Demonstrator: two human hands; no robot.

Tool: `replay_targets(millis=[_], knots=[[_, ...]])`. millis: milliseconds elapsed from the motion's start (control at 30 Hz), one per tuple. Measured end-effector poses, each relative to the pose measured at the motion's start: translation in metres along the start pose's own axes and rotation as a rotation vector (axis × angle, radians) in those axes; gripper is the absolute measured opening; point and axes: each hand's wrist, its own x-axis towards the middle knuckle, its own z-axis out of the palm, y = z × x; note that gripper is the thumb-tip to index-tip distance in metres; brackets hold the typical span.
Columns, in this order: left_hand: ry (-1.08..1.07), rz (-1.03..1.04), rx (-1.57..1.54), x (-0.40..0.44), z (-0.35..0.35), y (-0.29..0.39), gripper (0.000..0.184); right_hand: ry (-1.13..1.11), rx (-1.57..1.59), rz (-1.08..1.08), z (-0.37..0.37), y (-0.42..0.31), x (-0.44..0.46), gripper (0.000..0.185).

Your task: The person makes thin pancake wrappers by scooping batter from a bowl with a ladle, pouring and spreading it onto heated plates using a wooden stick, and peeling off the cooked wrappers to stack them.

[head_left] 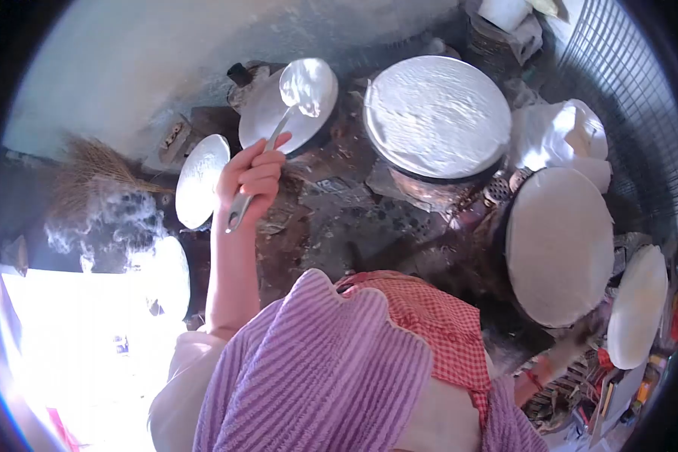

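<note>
The left hand has its fingers curled and closed around the handle of a metal ladle, whose round bowl is raised toward the upper left and overlaps the face of a round pan; the view does not settle whether the two touch. The ladle's bowl is bright white, and I cannot tell whether that is glare or a pale coating. The right hand is a blur at the lower right, so I cannot tell how its fingers stand or what they hold. The largest pan, top centre, carries a glossy, rippled white layer out to its rim, above a dark edge. To its lower right, another round pan bears a smoother, matte white layer. A pale disc leans beyond that one, at the far right, and a second pale disc stands tilted just beside the left wrist. Between the two pans on the right and the mesh panel sits a white bundle, its contents hidden. Near the right hand, a slatted rack stands beside assorted small items.
</note>
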Motion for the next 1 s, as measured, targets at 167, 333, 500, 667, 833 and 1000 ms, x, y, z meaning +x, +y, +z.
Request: replay_targets(millis=[167,333,500,667,833,1000], knots=[[0.281,0.191,0.832,0.09,-0.006,0.01,0.031,-0.76,0.156,-0.259,0.213,-0.111,-0.134,0.042],[0.368,0.199,0.885,0.147,-0.035,0.084,0.022,-1.002,0.078,-0.435,0.386,-0.195,-0.234,0.046],[0.407,0.121,0.811,0.187,-0.067,0.141,0.013,-0.866,-0.194,-0.581,0.479,-0.182,-0.277,0.043],[0.513,0.421,1.037,0.195,-0.093,0.2,0.031,-0.983,-0.228,-0.342,0.5,-0.195,-0.288,0.04],[0.635,0.691,1.222,0.144,-0.129,0.213,0.05,-1.055,-0.129,-0.328,0.57,-0.247,-0.289,0.034],[0.715,0.775,1.316,0.026,-0.126,0.197,0.054,-1.157,-0.133,0.168,0.556,-0.302,-0.26,0.036]])
